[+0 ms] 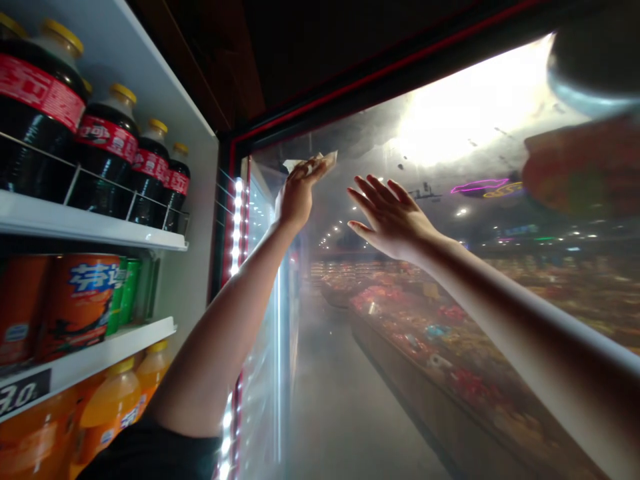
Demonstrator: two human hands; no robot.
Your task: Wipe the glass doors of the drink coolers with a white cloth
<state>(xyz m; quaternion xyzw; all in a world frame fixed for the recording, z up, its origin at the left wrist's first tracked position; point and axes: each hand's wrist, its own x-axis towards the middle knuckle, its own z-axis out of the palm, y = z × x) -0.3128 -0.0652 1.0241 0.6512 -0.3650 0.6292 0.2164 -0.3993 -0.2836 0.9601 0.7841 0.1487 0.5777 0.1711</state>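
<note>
My left hand is raised at the upper left of a glass door, its fingers closed on a crumpled whitish cloth. The cloth lies against the inside of the pane, close to the dark door frame; whether it is fabric or paper I cannot tell. To the right and slightly lower, my right hand is held up with its fingers spread and nothing in it. It is at or just in front of the glass; contact is unclear. The pane looks hazy.
Cola bottles with yellow caps stand on a white wire-fronted shelf at left. Below are orange cans, green cans and orange drink bottles. A lit strip runs along the frame. Store displays show through the glass.
</note>
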